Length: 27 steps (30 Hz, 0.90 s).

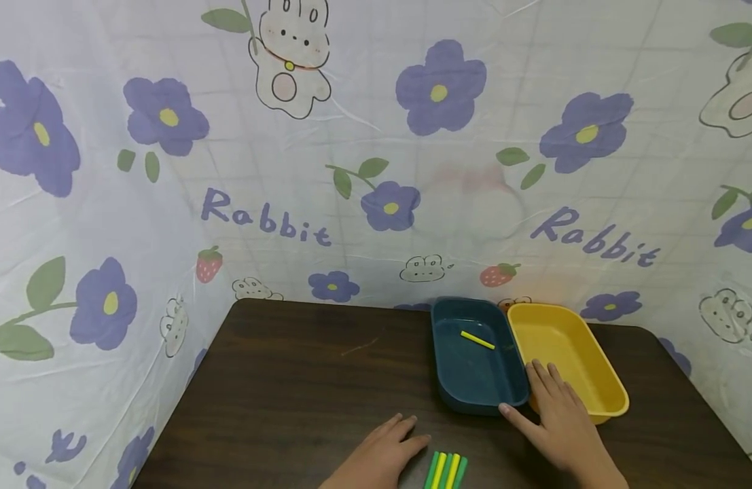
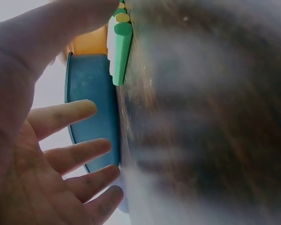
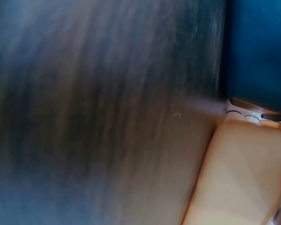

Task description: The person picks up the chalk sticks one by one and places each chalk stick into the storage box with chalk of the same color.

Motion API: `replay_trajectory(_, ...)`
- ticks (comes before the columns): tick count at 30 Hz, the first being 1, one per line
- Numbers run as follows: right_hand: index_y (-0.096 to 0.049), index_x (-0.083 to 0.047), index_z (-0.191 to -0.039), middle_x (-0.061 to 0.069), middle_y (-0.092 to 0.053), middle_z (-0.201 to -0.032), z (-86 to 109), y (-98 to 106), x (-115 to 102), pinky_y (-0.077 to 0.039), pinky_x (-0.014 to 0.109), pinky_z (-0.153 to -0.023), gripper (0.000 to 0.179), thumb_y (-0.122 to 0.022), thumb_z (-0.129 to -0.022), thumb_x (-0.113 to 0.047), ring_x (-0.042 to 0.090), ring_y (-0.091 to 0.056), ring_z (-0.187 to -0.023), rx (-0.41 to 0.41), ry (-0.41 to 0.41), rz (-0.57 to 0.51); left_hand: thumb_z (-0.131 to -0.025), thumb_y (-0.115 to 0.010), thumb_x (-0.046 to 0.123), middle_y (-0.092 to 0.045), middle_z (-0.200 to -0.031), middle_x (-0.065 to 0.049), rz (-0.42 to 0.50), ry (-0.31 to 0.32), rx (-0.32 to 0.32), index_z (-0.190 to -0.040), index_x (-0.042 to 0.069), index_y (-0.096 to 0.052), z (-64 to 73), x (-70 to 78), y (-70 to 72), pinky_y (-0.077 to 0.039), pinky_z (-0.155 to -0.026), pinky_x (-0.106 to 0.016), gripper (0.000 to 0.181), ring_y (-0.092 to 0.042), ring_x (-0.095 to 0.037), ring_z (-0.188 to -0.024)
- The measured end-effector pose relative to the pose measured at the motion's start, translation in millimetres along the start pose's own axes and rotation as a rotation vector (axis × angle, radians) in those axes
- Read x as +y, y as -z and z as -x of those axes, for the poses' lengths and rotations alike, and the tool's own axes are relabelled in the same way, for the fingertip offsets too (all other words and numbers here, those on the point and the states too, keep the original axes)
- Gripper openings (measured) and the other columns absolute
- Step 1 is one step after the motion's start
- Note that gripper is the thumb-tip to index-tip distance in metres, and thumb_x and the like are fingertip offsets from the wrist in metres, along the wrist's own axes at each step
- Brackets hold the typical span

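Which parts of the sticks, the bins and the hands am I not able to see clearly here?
- Near ends of the row of sticks: cut off by the head view's bottom edge.
- Some of those sticks, left wrist view: hidden by the left hand and its thumb.
- Part of the yellow bin, head view: behind the right hand.
- Right hand's fingers, right wrist view: out of frame.
- Tabletop grain, right wrist view: blurred.

Five sticks (image 1: 446,471), alternating green and yellow, lie side by side on the tabletop (image 1: 302,380) near a dark blue tray (image 1: 473,387) holding one slanted yellow stick (image 1: 477,340), beside a yellow tray (image 1: 562,339).
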State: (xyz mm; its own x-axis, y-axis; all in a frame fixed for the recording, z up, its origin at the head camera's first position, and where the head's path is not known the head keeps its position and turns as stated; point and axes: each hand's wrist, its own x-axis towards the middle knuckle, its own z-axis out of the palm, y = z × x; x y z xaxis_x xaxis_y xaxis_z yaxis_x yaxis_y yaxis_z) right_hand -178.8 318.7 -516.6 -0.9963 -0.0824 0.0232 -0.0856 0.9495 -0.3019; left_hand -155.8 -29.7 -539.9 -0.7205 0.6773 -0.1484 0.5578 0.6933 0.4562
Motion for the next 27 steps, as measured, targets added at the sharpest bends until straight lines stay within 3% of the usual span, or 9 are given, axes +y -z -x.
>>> replay_trajectory(27, -0.025, 0.007, -0.165, 0.031, -0.022, -0.172, -15.4, -5, -7, -0.020, 0.074, -0.124, 0.114, -0.054, -0.096, -0.078, 0.055, -0.022, -0.158, -0.001, 0.022, 0.059, -0.086, -0.075, 0.072, -0.049, -0.163, 0.000, -0.027, -0.093, -0.039, -0.153, 0.036, -0.055, -25.5, 6.2, -1.1, -0.046, -0.119, -0.049, 0.079, -0.047, -0.031, -0.152)
